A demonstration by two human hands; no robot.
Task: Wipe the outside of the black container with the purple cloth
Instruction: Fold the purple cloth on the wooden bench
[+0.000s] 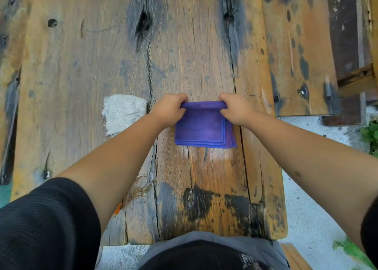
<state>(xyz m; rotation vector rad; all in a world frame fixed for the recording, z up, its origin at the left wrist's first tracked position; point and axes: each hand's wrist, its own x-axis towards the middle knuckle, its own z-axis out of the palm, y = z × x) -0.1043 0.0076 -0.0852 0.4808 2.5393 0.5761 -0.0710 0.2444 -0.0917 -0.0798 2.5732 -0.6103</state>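
— Black sleeves and a grey lap sit closest to the lens. Where are the hands?

— Both out over the wooden table [86,69]. Left hand [168,111] and right hand [238,110] are each clenched on the far fold of the purple cloth [201,126].

— Pinched, then, not resting?

— Pinched. The fingers [183,100] curl over the rolled far edge; the folded layers lie flat on the planks on the near side of the fingers.

— And the black container?

— Nowhere in view, so I cannot say where it stands.

— Anything else nearby?

— One pale grey rag [123,112], just outside the left fingers, untouched.

— So how far along?

— My guess: barely begun. Only the cloth is in hand, and it is folded. The container has yet to be fetched, and all the wiping remains.
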